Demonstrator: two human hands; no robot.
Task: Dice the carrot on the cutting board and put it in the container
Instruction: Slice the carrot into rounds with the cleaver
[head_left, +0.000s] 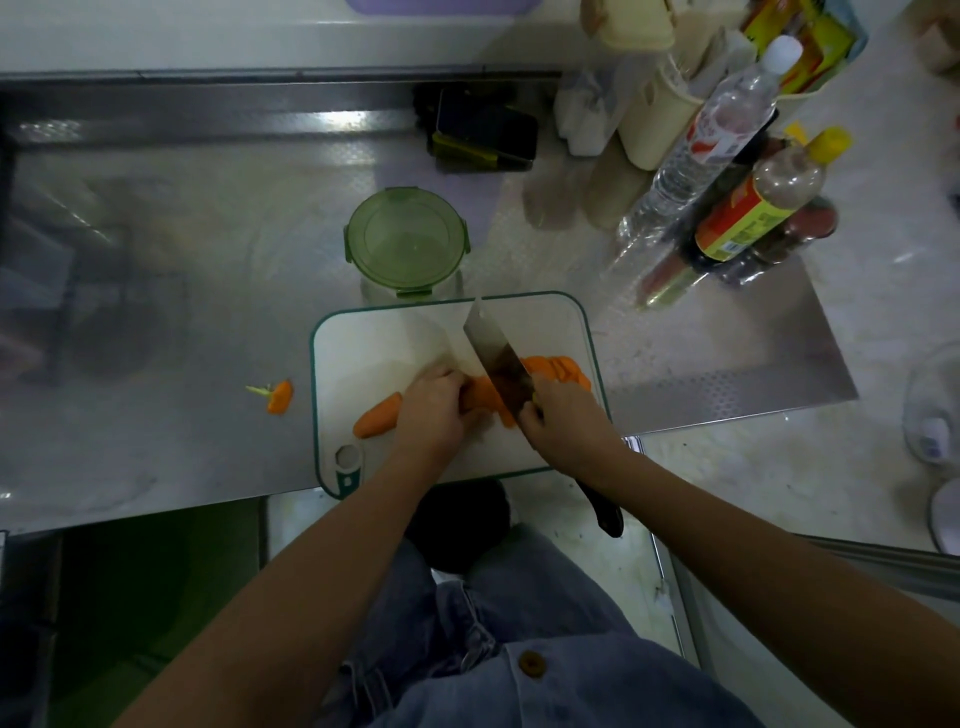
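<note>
Right hand grips the knife, mid-cut through the carrot, which the left hand holds with curled fingers on the cutting board. Slices lie right of the blade, and dicing looks not yet begun. Just beyond the board, the container has its lid on. Labels on the bottles are unreadable.

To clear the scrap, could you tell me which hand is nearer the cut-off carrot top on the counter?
Left. The left hand holds the carrot right of the carrot top; the right hand, on the knife, lies farther right.
</note>
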